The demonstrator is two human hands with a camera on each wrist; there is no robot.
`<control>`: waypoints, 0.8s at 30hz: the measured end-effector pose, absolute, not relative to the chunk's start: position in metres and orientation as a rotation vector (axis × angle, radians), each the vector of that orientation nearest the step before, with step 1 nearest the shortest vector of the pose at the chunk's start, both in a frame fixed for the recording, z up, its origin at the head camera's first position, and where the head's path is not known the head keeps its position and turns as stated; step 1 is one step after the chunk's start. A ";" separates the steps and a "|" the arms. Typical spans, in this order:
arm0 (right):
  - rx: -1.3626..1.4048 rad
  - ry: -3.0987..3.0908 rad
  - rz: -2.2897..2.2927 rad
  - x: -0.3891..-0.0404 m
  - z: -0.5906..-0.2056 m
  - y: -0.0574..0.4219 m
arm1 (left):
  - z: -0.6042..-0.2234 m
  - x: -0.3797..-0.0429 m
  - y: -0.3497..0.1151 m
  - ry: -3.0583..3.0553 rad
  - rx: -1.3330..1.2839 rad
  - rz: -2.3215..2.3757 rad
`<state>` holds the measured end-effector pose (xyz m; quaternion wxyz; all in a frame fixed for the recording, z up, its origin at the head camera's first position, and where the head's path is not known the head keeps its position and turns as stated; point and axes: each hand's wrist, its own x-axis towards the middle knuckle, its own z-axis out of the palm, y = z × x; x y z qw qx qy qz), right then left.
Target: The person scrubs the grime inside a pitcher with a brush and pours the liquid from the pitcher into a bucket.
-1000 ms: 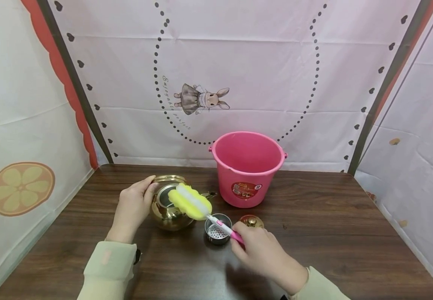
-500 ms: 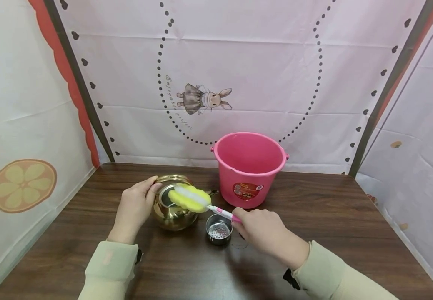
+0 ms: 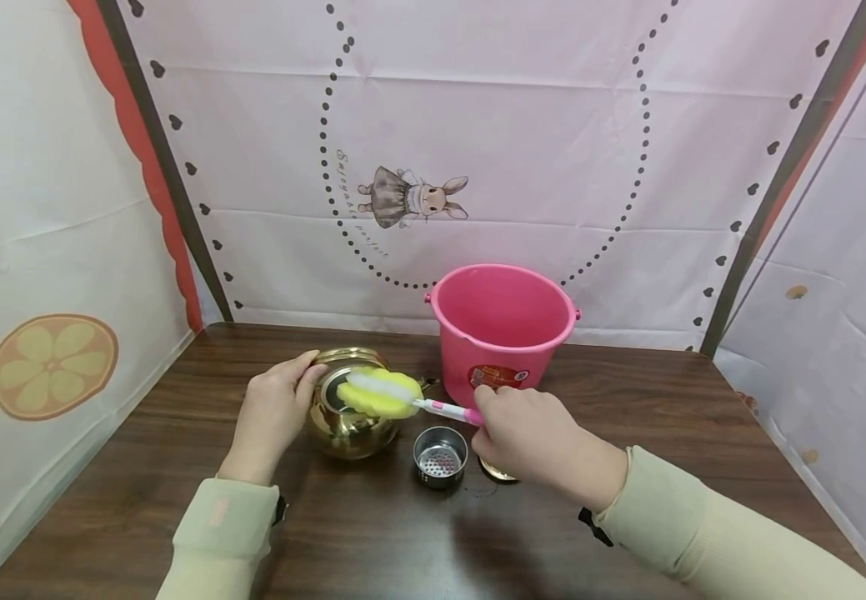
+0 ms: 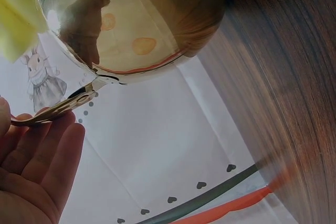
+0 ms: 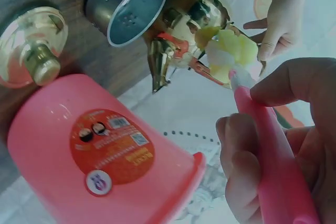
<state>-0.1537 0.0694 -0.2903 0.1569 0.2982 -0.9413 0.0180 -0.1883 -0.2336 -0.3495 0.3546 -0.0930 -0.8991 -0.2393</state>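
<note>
A shiny gold teapot point(image 3: 350, 429) stands on the left of the table with its lid off and its mouth uncovered. My left hand point(image 3: 271, 410) pinches the teapot's raised handle point(image 4: 63, 109) between thumb and fingers. My right hand point(image 3: 526, 437) grips the pink handle of a sponge brush point(image 5: 270, 150). The brush's yellow and white sponge head point(image 3: 378, 393) overlaps the teapot's mouth in the head view. Between the hands sits a metal strainer cup point(image 3: 440, 457) with a perforated bottom. The gold lid point(image 5: 37, 48), knob up, is mostly hidden under my right hand in the head view.
A pink bucket point(image 3: 470, 333) stands behind my right hand, close to the teapot's spout point(image 5: 159, 64). Printed cloth walls point(image 3: 267, 275) enclose the brown wooden table point(image 3: 665, 417) at the back and both sides.
My right hand has moved up and slightly right, bringing the brush nearer to level, its sponge head staying by the teapot's mouth. My left hand keeps hold of the handle.
</note>
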 end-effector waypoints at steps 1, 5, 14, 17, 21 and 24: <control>0.866 -2.690 0.043 -0.154 -0.288 0.069 | -0.350 -0.188 -0.234 -2.325 -0.240 -0.619; 0.919 -2.638 -0.044 -0.153 -0.278 0.069 | -0.350 -0.189 -0.234 -2.329 -0.240 -0.622; 0.998 -2.484 -0.213 -0.150 -0.258 0.062 | -0.349 -0.189 -0.233 -2.324 -0.244 -0.629; 1.010 -2.490 -0.242 -0.149 -0.252 0.059 | -0.349 -0.189 -0.234 -2.326 -0.242 -0.629; 1.027 -2.538 -0.295 -0.148 -0.246 0.055 | -0.349 -0.189 -0.234 -2.329 -0.239 -0.628; 1.035 -2.563 -0.323 -0.148 -0.242 0.052 | -0.348 -0.188 -0.234 -2.336 -0.232 -0.632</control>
